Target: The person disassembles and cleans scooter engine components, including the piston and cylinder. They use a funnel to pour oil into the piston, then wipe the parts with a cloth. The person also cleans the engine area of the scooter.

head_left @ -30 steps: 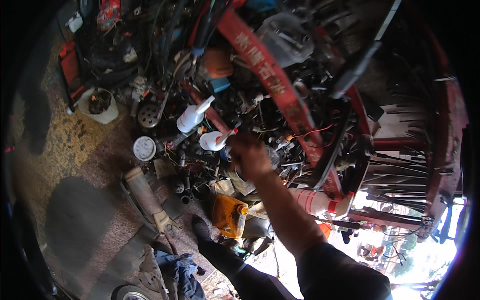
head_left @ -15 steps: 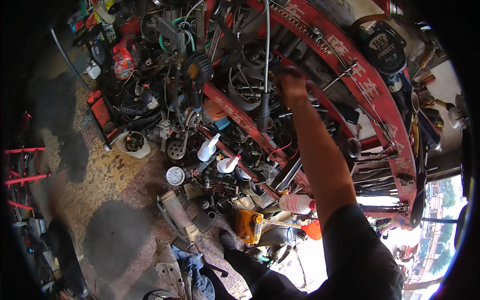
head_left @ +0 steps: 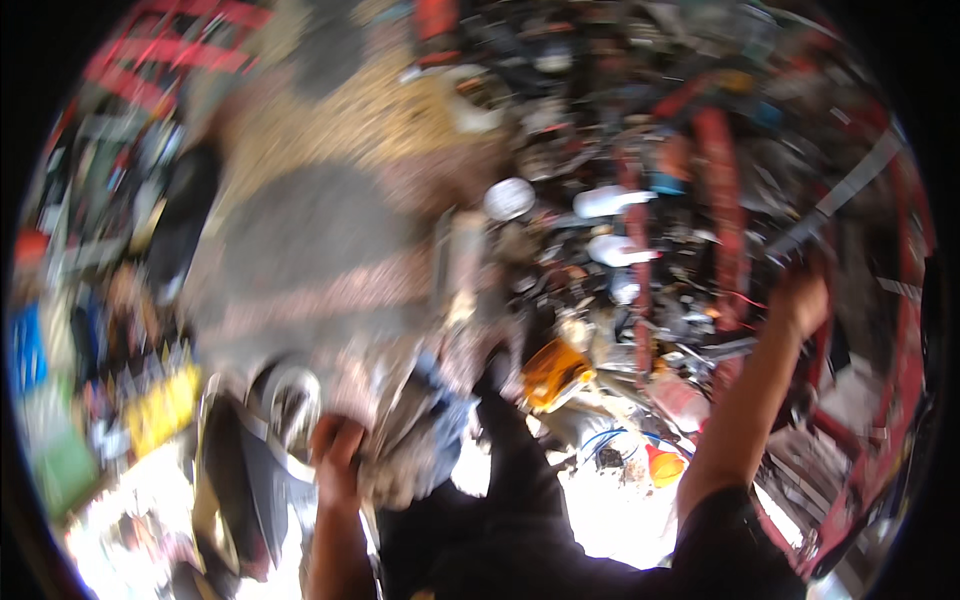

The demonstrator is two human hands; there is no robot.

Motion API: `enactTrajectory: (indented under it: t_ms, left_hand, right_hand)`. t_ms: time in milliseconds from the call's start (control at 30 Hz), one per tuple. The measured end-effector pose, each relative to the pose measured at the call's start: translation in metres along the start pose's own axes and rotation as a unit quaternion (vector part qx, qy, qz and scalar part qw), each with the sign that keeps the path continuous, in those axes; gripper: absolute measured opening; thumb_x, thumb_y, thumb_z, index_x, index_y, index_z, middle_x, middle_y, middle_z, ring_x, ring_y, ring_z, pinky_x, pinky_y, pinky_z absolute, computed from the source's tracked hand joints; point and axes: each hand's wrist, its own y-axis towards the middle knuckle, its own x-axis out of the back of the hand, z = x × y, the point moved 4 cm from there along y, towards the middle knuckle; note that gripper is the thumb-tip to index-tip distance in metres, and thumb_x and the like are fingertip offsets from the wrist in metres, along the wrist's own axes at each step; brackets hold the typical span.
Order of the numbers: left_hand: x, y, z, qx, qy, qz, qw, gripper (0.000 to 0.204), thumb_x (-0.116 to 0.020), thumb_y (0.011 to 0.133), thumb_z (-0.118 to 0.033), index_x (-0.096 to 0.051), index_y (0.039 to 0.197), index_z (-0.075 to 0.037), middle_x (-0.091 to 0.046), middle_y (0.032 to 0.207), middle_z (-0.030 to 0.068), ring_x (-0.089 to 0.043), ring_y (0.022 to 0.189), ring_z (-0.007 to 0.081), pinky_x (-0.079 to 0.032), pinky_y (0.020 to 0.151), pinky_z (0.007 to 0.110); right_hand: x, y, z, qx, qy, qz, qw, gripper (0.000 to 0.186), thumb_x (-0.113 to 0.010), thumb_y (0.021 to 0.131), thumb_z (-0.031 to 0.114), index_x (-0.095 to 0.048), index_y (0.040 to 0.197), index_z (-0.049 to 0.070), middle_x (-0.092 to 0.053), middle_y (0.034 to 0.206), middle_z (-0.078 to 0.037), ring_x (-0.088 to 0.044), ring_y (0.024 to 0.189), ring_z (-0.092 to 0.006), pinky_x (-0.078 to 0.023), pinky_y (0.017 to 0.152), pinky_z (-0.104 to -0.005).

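Note:
The whole picture is smeared by motion. My right hand [head_left: 803, 292] reaches out at the right among dark parts beside the red metal rack bar [head_left: 722, 200]; its fingers are too blurred to read. A long grey strip-like piece [head_left: 850, 185] lies just beyond that hand, and I cannot tell whether they touch. My left hand [head_left: 337, 445] is low at the left, with its fingers curled over; a small dark spot shows at its palm, too unclear to name. Grey and blue cloth [head_left: 440, 410] hangs right beside the left hand.
Two white bottles [head_left: 607, 202] [head_left: 615, 250] and a round white piece [head_left: 509, 199] stand among cluttered parts. Nearer are a yellow jug [head_left: 553, 375] and an orange funnel-like piece [head_left: 664, 466]. A white bucket [head_left: 475, 115] stands farther off. A red frame [head_left: 180, 50] is at far left.
The view has swung left, so the scene has shifted rightward. My left hand has come into view at the lower left. My right arm is still stretched toward the red racks.

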Motion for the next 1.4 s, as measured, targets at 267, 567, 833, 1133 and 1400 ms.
enactTrajectory:
  t_ms: [267,567,833,1133,1400]
  left_hand:
    - [-0.022,-0.001,-0.018,0.099,-0.438,0.020,0.893,0.008,-0.055,0.089,0.000,-0.062,0.090,-0.005,-0.064,0.081,0.0030,-0.057,0.071,0.0099,-0.047,0.069,0.024]
    - [0.031,-0.025,0.050,0.068,-0.455,-0.118,0.880,0.013,-0.059,0.090,0.001,-0.055,0.079,-0.006,-0.055,0.075,-0.0031,-0.046,0.069,0.0053,-0.039,0.063,0.022]
    - [0.113,-0.043,0.115,0.040,-0.366,-0.070,0.927,0.004,-0.059,0.090,-0.011,-0.057,0.092,-0.007,-0.058,0.084,0.0015,-0.052,0.077,0.0103,-0.043,0.070,0.026]
    - [0.137,-0.060,0.072,-0.132,-0.251,0.060,0.957,0.013,-0.057,0.095,-0.013,-0.054,0.101,-0.002,-0.060,0.089,0.0048,-0.056,0.079,0.0117,-0.045,0.067,0.029]
    - [0.084,-0.055,-0.012,-0.219,-0.030,0.207,0.953,0.009,-0.063,0.087,-0.008,-0.060,0.091,0.000,-0.061,0.077,0.0069,-0.057,0.067,0.0142,-0.047,0.062,0.030]
  right_hand:
    - [-0.026,-0.434,-0.091,-0.391,-0.067,0.514,0.761,0.036,-0.057,0.093,0.014,-0.048,0.125,0.001,-0.047,0.124,-0.012,-0.052,0.107,-0.0265,-0.040,0.089,-0.0336]
    - [-0.082,-0.590,-0.108,-0.238,-0.288,0.611,0.698,0.017,-0.053,0.097,0.015,-0.062,0.101,0.001,-0.066,0.082,-0.009,-0.059,0.078,-0.0155,-0.048,0.072,-0.0317]
    - [-0.088,-0.668,-0.121,0.147,-0.163,0.776,0.592,0.029,-0.062,0.085,0.012,-0.062,0.112,0.002,-0.061,0.104,-0.013,-0.063,0.088,-0.0284,-0.052,0.079,-0.0361]
    - [-0.139,-0.687,-0.046,0.048,-0.302,0.643,0.702,0.035,-0.064,0.090,0.034,-0.059,0.109,0.005,-0.066,0.085,-0.020,-0.066,0.082,-0.0393,-0.050,0.072,-0.0459]
    - [-0.115,-0.569,0.042,0.129,-0.216,0.579,0.775,0.015,-0.062,0.089,0.016,-0.061,0.086,0.002,-0.061,0.076,-0.015,-0.061,0.070,-0.0294,-0.049,0.066,-0.0405]
